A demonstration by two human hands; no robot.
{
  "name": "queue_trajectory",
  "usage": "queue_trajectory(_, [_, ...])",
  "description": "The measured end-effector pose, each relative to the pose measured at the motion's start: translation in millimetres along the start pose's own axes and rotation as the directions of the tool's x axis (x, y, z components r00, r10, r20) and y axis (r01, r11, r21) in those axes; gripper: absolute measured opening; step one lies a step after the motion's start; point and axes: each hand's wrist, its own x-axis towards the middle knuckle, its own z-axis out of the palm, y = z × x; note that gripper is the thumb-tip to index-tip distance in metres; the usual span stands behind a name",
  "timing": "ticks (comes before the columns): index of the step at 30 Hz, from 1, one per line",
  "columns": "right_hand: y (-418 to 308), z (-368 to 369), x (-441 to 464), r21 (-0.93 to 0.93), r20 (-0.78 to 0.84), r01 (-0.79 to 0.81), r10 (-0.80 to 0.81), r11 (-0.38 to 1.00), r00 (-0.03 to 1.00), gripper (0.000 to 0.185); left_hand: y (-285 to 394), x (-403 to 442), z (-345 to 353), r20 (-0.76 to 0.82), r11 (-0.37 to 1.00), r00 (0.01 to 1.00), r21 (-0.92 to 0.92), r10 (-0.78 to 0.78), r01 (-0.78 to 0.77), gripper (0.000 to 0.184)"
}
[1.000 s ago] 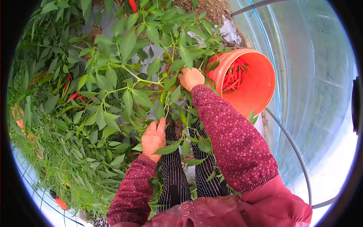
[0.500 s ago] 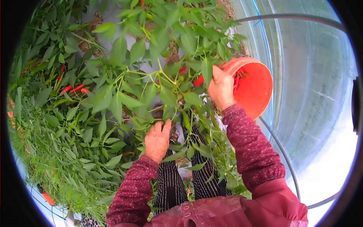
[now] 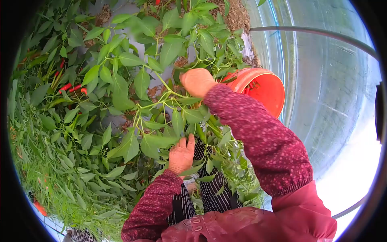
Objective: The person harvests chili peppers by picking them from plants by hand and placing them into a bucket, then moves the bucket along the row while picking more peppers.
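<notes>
My right hand [image 3: 196, 82] is closed in a fist among the upper leaves of a pepper plant [image 3: 171, 52]. Its fingertips face away from me, so whatever they hold is hidden. Lower down, my left hand [image 3: 181, 156] reaches into the same plant with thumb and forefinger close together. A leaf partly covers their tips, and what lies between them cannot be made out. Green peppers [image 3: 200, 133] hang just above and right of my left hand. Behind my right forearm, an orange-red bucket [image 3: 275, 94] lies tilted toward me, with red peppers [image 3: 253, 86] inside.
Red peppers [image 3: 72, 88] hang in dense plants at the left. Clear plastic sheeting [image 3: 322, 88] rises on the right, crossed by a dark curved pipe [image 3: 314, 31]. Grass [image 3: 68, 197] grows at the lower left. My striped trouser legs [image 3: 213, 183] stand among the stems.
My right hand has moved left from the bucket's rim into the leaves; the red pepper seen beside it is out of sight. My left hand has shifted slightly right. The view has turned a little.
</notes>
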Motion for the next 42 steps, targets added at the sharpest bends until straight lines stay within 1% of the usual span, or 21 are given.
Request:
queue_trajectory(3, [-5, 25, 21, -0.097, 0.078, -0.093, 0.101, 0.991, 0.992, 0.02, 3, -2, 7, -0.067, 1.0, 0.998, 0.016, 0.013, -0.011, 0.052])
queue_trajectory(6, [-5, 31, 36, -0.015, 0.165, -0.383, 0.38, 0.924, 0.91, 0.023, 8, 0, 2, -0.089, 0.999, 0.996, 0.034, -0.005, 0.008, 0.051])
queue_trajectory(9, [0, 17, 32, -0.11, 0.164, -0.297, 0.312, 0.949, 0.936, 0.023, 9, 3, -3, -0.061, 0.999, 0.997, 0.027, -0.037, 0.039, 0.05])
queue_trajectory(11, [11, 13, 22, -0.047, 0.225, -0.385, 0.385, 0.922, 0.895, 0.024, 0, 8, -5, -0.092, 0.998, 0.994, 0.035, -0.057, 0.061, 0.048])
queue_trajectory(13, [34, 33, 5, 0.294, -0.208, -0.097, 0.162, 0.951, 0.965, 0.024, -11, 11, -8, -0.186, 0.999, 0.982, 0.002, -0.035, 0.036, 0.045])
queue_trajectory(14, [25, -5, 14, -0.213, 0.182, -0.099, 0.139, 0.972, 0.973, 0.026, -15, 13, -10, -0.239, 1.0, 0.971, -0.008, -0.02, 0.018, 0.042])
queue_trajectory(15, [34, -3, 20, -0.21, 0.181, -0.1, 0.139, 0.973, 0.974, 0.026, -18, 14, -13, -0.237, 1.0, 0.971, -0.006, -0.02, 0.019, 0.042])
queue_trajectory(18, [48, -17, 20, -0.095, 0.155, -0.239, 0.251, 0.966, 0.956, 0.03, -22, 21, -28, -0.262, 1.0, 0.965, 0.0, -0.009, 0.01, 0.037])
queue_trajectory(20, [34, -92, -3, 0.482, 0.114, -0.329, 0.314, 0.812, 0.942, 0.031, -28, 30, -45, -0.261, 0.999, 0.965, -0.036, -0.016, 0.007, 0.034])
queue_trajectory(23, [37, -132, -49, 0.567, 0.13, -0.284, 0.256, 0.773, 0.958, 0.03, -37, 48, -76, -0.238, 0.998, 0.971, -0.059, -0.013, -0.001, 0.027])
queue_trajectory(25, [47, -140, -92, 0.689, 0.119, -0.268, 0.259, 0.674, 0.959, 0.025, -42, 65, -102, -0.101, 0.999, 0.994, -0.042, -0.028, 0.024, 0.04])
queue_trajectory(26, [55, -135, -115, 0.684, 0.028, -0.217, 0.272, 0.696, 0.962, 0.025, -43, 74, -115, -0.112, 0.999, 0.993, 0.035, -0.026, 0.03, 0.041])
queue_trajectory(28, [67, -131, -161, 0.752, 0.179, -0.382, 0.393, 0.536, 0.902, 0.027, -39, 84, -131, -0.292, 0.981, 0.955, 0.196, 0.049, 0.01, 0.045])
queue_trajectory(30, [86, -103, -203, 0.728, 0.241, -0.502, 0.51, 0.468, 0.825, 0.028, -28, 83, -140, -0.324, 0.975, 0.939, 0.219, 0.113, -0.042, 0.045])
queue_trajectory(33, [113, -27, -251, 0.53, 0.234, -0.624, 0.608, 0.575, 0.759, 0.029, -24, 73, -129, -0.282, 0.955, 0.946, 0.284, 0.162, -0.079, 0.048])
queue_trajectory(35, [118, 17, -267, 0.061, -0.061, -0.556, 0.56, 0.829, 0.827, 0.033, -20, 70, -125, -0.332, 0.975, 0.933, 0.212, 0.139, -0.07, 0.05])
queue_trajectory(36, [101, 3, -253, 0.084, 0.07, -0.647, 0.643, 0.758, 0.763, 0.036, -13, 69, -127, -0.359, 0.978, 0.921, 0.189, 0.154, -0.09, 0.048])
queue_trajectory(38, [81, 19, -231, 0.87, -0.033, -0.282, 0.619, 0.404, 0.785, 0.031, 9, 58, -144, -0.344, 0.978, 0.92, 0.153, 0.188, -0.142, 0.046])
queue_trajectory(39, [50, 1, -216, 0.821, -0.029, -0.313, 0.583, 0.477, 0.812, 0.026, 19, 52, -149, -0.342, 0.974, 0.913, 0.113, 0.223, -0.196, 0.043])
queue_trajectory(41, [5, -21, -195, 0.918, 0.061, -0.206, 0.393, 0.338, 0.918, 0.028, 32, 35, -142, -0.382, 0.958, 0.878, 0.127, 0.288, -0.258, 0.043])
queue_trajectory(42, [-10, -19, -187, 0.788, -0.105, -0.078, 0.259, 0.61, 0.96, 0.037, 34, 24, -135, -0.312, 0.957, 0.905, 0.056, 0.288, -0.285, 0.044])
